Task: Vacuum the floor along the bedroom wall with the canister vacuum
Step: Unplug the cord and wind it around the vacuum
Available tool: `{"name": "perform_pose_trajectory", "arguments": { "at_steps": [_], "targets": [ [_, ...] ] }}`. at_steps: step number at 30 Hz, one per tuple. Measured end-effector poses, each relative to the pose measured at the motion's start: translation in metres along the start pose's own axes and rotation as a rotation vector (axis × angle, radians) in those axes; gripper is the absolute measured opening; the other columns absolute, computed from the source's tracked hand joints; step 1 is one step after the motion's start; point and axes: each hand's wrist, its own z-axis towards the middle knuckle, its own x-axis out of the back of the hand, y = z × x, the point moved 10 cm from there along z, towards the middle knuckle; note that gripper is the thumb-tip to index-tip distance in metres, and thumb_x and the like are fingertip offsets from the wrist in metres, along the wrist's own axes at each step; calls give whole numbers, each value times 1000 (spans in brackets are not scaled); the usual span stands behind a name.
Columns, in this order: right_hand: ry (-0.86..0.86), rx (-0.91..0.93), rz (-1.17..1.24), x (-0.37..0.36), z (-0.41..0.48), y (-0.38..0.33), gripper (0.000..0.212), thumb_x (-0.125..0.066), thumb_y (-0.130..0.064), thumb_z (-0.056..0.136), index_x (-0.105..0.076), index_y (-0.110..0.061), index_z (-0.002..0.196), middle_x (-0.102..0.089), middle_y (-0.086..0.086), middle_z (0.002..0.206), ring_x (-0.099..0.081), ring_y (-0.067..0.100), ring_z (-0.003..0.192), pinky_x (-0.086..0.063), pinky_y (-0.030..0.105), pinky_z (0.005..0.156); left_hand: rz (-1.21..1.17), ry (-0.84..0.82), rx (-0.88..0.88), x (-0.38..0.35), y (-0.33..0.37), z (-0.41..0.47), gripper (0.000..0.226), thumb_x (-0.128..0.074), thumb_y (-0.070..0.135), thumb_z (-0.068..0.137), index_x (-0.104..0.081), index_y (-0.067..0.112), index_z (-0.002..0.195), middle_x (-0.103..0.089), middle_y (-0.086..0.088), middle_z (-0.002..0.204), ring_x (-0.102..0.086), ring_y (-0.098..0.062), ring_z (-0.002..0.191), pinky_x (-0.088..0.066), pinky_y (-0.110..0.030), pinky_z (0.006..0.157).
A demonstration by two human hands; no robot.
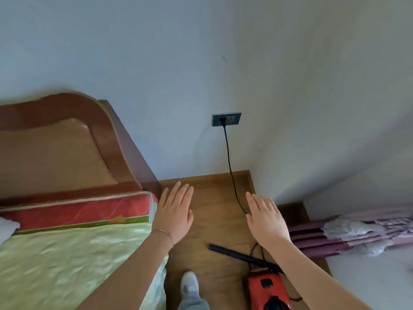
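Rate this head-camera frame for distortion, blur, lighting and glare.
Head view: wide-angle distortion bows the headboard and slants the walls; the whole frame is slightly soft, the green sheet most smeared; light is even and diffuse, no hard shadows beneath the left hand or right hand; mild sheen on the sheet, no glare; the red vacuum is cropped by the bottom edge.

Pale wall [156, 52], wooden headboard [55, 142]

Wooden headboard [55, 148], red-edged mattress [78, 211], green sheet [67, 253]; bunched purple curtain [312, 239]
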Motion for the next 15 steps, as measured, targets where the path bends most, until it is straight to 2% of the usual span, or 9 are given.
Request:
{"name": "perform_pose_trajectory", "arguments": {
  "at_steps": [4, 9, 12, 13, 15],
  "targets": [
    [-17, -29, 44, 13, 33, -2, 61, -35, -32, 99, -9, -17, 152, -28, 2, 155, -21, 18, 144, -9, 33, 120, -11, -60, -2, -15, -22, 35, 60, -77, 25, 63, -63, 11, 119, -65, -5, 121, -57, -27, 119, -39, -48, 99],
    [-95, -78, 206, 19, 84, 13, 63, -38, -30, 97, -9, -22, 152, -31, -2, 151, -28, 15, 139, -26, 32, 114, -102, -116, 22, -32, -16, 86, 59, -72, 25, 71, -57, 12, 126, -62, -6, 125, -50, -30, 126, -28, -43, 104],
    [-153, -123, 339, 15, 116, 23, 61, -40, -30, 98, -11, -24, 152, -30, 0, 153, -28, 17, 140, -31, 35, 112, -212, -169, 85, -38, -10, 116, 56, -48, 28, 92, -31, 15, 144, -36, -2, 149, -20, -23, 144, -7, -33, 113],
    [-176, -129, 371, 12, 129, 27, 61, -40, -30, 98, -12, -25, 152, -29, 0, 154, -28, 18, 141, -31, 37, 112, -284, -175, 120, -39, -9, 129, 55, -41, 30, 95, -24, 17, 146, -28, 0, 153, -13, -20, 145, -4, -31, 115],
    [-200, -138, 438, 6, 157, 33, 59, -41, -31, 98, -16, -25, 151, -31, 1, 154, -29, 19, 141, -33, 38, 113, -496, -200, 221, -44, -9, 155, 53, -38, 30, 97, -22, 20, 147, -24, 0, 154, -12, -18, 145, -9, -30, 116]
  ]
}}
